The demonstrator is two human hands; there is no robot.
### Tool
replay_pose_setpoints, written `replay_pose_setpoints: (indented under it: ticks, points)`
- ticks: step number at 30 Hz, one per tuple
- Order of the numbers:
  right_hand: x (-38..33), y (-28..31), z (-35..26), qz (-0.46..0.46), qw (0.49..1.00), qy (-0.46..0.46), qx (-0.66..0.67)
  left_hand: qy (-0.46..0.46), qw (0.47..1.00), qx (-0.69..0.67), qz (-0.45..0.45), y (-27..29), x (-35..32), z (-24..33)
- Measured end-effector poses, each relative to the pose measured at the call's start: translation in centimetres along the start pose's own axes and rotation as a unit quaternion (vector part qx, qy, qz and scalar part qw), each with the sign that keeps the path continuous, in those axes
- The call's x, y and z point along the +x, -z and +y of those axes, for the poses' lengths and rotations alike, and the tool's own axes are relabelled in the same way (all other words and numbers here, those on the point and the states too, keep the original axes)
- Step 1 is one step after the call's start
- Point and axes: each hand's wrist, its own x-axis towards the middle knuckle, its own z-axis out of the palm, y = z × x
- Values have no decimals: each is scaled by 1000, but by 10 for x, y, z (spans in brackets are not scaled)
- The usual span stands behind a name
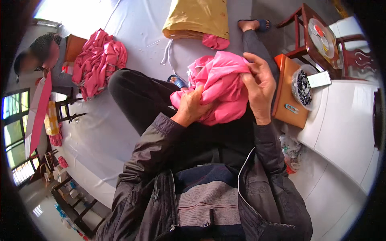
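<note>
Above my lap I hold a bunched pink cloth, crumpled into folds, with a paler patterned layer showing at its upper left. My left hand is closed round its lower left side, the fingertips partly lost in the folds. At the upper right edge, my right hand has its thumb and fingers closed on the cloth in a pinch. Straight ahead on the floor lies a yellow sack, with a bit of pink cloth poking out at its mouth and a white cord beside it.
A heap of pink cloth sits at the left, near another person holding a long pink piece. On the right, a brown box bears a bowl of small black-and-white pieces and blue thread snips. Behind it stands a wooden stool.
</note>
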Motion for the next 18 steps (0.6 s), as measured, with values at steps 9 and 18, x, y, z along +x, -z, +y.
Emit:
replay_pose_setpoints:
  ticks: [9,18]
  points:
    - [6,14,-4,103,993,62,4,-77,885,215,406,170,72,-25]
    - [-44,73,111,51,983,-164,-61,208,739,443,463,258,45,-224]
